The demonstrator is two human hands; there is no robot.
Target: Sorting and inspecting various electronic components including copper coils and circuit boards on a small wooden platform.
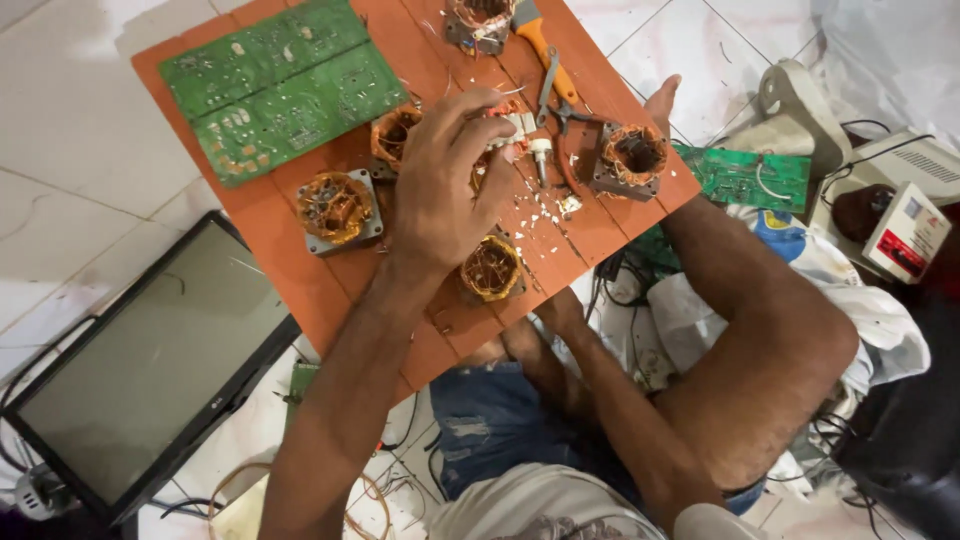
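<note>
An orange wooden board (pixel 300 270) rests across my lap. My left hand (pixel 445 185) curls over a copper-wound motor stator (pixel 505 125) with a white connector block at the board's middle, fingers closed on it. My right forearm runs in from the lower right, and my right hand (pixel 535 335) slips under the board's near edge, mostly hidden. Other stators lie around: one to the left (pixel 338 205), one close to my wrist (pixel 490 268), one to the right (pixel 632 155) and one at the far edge (pixel 478 22). White chips (pixel 540 212) are scattered beside my left hand.
Two green circuit boards (pixel 280 90) lie at the board's far left. Orange-handled pliers (pixel 545 55) lie at the far right. A flat monitor (pixel 150 370) lies on the tiled floor to the left. Another green circuit board (pixel 755 178), a white box (pixel 905 235) and tangled cables sit on the right.
</note>
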